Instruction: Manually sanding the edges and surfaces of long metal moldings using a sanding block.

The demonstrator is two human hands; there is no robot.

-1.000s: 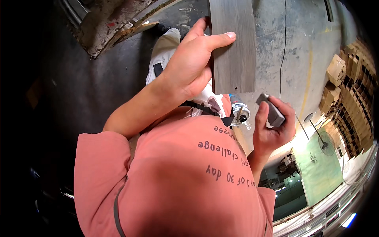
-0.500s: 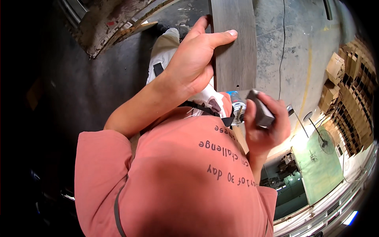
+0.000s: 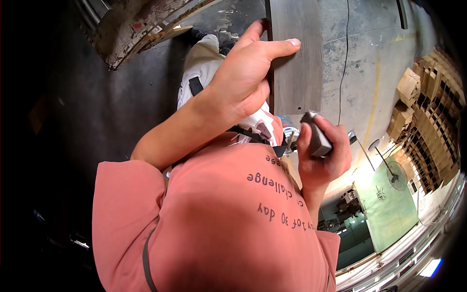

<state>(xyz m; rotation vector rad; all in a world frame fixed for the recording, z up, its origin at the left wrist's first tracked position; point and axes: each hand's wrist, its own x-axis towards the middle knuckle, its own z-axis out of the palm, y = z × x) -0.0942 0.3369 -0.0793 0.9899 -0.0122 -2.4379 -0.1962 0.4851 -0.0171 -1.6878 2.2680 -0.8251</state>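
The right hand (image 3: 325, 158) is now farther left than a second ago, and the block (image 3: 319, 141) in its fingers sits just beside the near end of the board (image 3: 296, 80) instead of off past its right edge; whether the two touch is unclear. The left hand (image 3: 243, 75) and the board now lie slightly farther right in view, while the cable (image 3: 344, 61), cartons (image 3: 406, 87) and fan (image 3: 396, 176) appear slightly farther left. The container (image 3: 291, 132), earlier more fully visible, is now mostly covered.
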